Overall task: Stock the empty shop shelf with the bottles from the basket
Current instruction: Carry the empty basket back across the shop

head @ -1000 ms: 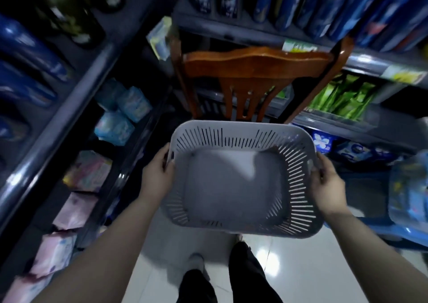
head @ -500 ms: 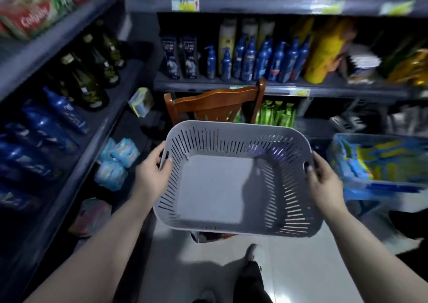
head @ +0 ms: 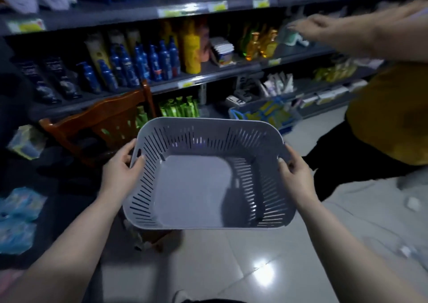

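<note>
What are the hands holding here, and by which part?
The empty grey basket: left hand grips its left rim, right hand its right rim.

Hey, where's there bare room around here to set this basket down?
Bare floor tiles lie just under the basket, between the wooden chair and the other person. The middle shelf is packed with blue bottles and yellow ones.

Dim aisle, glare on floor tiles, blurred warped edges.
</note>
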`<state>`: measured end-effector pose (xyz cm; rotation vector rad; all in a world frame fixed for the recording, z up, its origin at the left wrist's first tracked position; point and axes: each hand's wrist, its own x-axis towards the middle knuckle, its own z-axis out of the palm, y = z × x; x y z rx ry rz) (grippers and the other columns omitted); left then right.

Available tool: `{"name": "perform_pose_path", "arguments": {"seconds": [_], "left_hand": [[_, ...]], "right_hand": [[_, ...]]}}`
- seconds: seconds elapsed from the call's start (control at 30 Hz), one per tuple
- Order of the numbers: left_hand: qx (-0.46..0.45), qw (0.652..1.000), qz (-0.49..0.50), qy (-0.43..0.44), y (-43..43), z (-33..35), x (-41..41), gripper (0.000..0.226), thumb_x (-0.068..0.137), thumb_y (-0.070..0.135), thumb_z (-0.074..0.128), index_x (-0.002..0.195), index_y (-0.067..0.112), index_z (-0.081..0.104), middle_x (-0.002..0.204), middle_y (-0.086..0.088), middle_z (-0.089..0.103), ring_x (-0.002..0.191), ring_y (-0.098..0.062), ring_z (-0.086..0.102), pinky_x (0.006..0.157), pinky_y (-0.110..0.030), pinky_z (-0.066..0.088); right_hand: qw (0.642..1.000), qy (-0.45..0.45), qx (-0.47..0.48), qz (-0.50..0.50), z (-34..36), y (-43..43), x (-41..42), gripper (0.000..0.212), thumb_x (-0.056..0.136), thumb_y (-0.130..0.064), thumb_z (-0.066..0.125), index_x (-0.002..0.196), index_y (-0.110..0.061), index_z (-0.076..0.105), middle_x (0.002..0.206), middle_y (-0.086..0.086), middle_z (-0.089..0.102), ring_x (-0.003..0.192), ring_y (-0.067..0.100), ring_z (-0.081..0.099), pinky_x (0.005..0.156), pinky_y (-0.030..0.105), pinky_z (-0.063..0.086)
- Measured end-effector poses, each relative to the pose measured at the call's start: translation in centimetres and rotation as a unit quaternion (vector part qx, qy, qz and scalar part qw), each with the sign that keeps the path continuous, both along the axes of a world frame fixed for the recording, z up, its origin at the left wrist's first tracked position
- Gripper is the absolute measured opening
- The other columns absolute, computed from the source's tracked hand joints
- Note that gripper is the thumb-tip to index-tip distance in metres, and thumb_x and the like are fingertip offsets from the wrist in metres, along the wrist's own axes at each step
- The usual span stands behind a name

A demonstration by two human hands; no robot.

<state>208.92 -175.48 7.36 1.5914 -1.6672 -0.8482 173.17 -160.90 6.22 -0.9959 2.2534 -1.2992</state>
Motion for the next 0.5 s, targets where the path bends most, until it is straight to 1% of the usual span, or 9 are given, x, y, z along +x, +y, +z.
{"name": "perform_pose_path", "arguments": {"seconds": [0.03,0.1,0.13,0.2,0.27,0.33,0.4,0.43,0.5], "left_hand": [[-0.002,1.0,-0.014,-0.002,0.4,0.2,-1.8,0.049,0.091,0.034,0.061,0.138,0.037,0.047,0.095,0.008,0.065,0.073,0.01,0.055,0.058,-0.018,0.043],[-0.003,0.999,-0.041,-0.007,1.5,0.5,-5.7,0.05,0.091,0.035,0.062,0.139,0.037,0.048,0.098,0.008,0.062,0.074,0.01,0.052,0.062,-0.022,0.044],[-0.002,0.998,-0.056,-0.008,2.2,0.5,-7.8,0.05,0.091,0.036,0.062,0.139,0.037,0.048,0.099,0.008,0.061,0.074,0.007,0.053,0.064,-0.026,0.045],[-0.001,0.996,-0.086,-0.006,3.6,0.4,-11.9,0.049,0.091,0.036,0.062,0.138,0.036,0.049,0.1,0.008,0.061,0.079,0.002,0.055,0.071,-0.031,0.048],[0.0,0.993,-0.116,-0.003,5.2,0.1,-16.0,0.048,0.09,0.034,0.063,0.137,0.035,0.05,0.1,0.008,0.062,0.084,-0.001,0.056,0.075,-0.034,0.049],[0.0,0.989,-0.15,0.002,6.9,-0.4,-20.0,0.048,0.09,0.031,0.064,0.136,0.035,0.051,0.097,0.007,0.063,0.079,0.002,0.057,0.073,-0.034,0.05],[-0.003,0.982,-0.188,0.014,8.7,-0.9,-23.9,0.047,0.089,0.026,0.066,0.134,0.034,0.054,0.093,0.005,0.065,0.077,0.006,0.058,0.072,-0.032,0.048],[-0.005,0.978,-0.208,0.016,9.7,-1.2,-25.8,0.046,0.089,0.024,0.066,0.133,0.033,0.055,0.093,0.004,0.066,0.078,0.002,0.06,0.073,-0.032,0.049],[-0.009,0.968,-0.25,0.006,11.7,-1.6,-29.4,0.047,0.089,0.022,0.065,0.134,0.032,0.054,0.095,0.002,0.068,0.081,-0.008,0.064,0.075,-0.034,0.05]], "right_hand": [[1.0,0.009,-0.001,-0.017,0.1,1.5,-1.3,0.043,0.091,-0.034,0.055,0.133,-0.037,0.052,0.082,-0.001,0.069,0.073,0.013,0.063,0.065,0.022,0.048],[0.999,0.022,-0.001,-0.048,0.4,4.8,-4.0,0.041,0.091,-0.035,0.054,0.132,-0.038,0.052,0.078,-0.009,0.065,0.07,0.009,0.061,0.065,0.023,0.047],[0.998,0.02,-0.002,-0.061,0.6,6.6,-5.4,0.041,0.092,-0.034,0.053,0.132,-0.039,0.051,0.081,-0.017,0.064,0.072,0.004,0.061,0.067,0.025,0.048],[0.996,0.013,-0.005,-0.086,0.9,10.4,-8.1,0.04,0.093,-0.033,0.052,0.131,-0.043,0.049,0.092,-0.028,0.061,0.08,-0.01,0.06,0.07,0.023,0.047],[0.993,0.015,-0.007,-0.118,1.1,14.2,-10.6,0.04,0.093,-0.032,0.052,0.131,-0.045,0.048,0.094,-0.026,0.062,0.08,-0.013,0.058,0.068,0.019,0.045],[0.988,0.022,-0.004,-0.154,1.1,18.0,-13.0,0.04,0.093,-0.034,0.051,0.132,-0.045,0.047,0.084,-0.017,0.065,0.072,-0.002,0.062,0.059,0.02,0.047],[0.981,0.03,0.005,-0.193,1.1,22.0,-15.0,0.039,0.093,-0.037,0.051,0.131,-0.046,0.048,0.073,-0.009,0.065,0.065,0.01,0.062,0.055,0.028,0.049],[0.977,0.031,0.006,-0.212,1.0,23.9,-15.9,0.038,0.093,-0.037,0.051,0.13,-0.046,0.049,0.071,-0.01,0.064,0.064,0.01,0.062,0.054,0.028,0.049],[0.968,0.033,0.007,-0.25,0.7,27.8,-17.7,0.038,0.093,-0.035,0.052,0.13,-0.043,0.051,0.071,-0.016,0.063,0.065,0.0,0.061,0.053,0.018,0.045]]}}
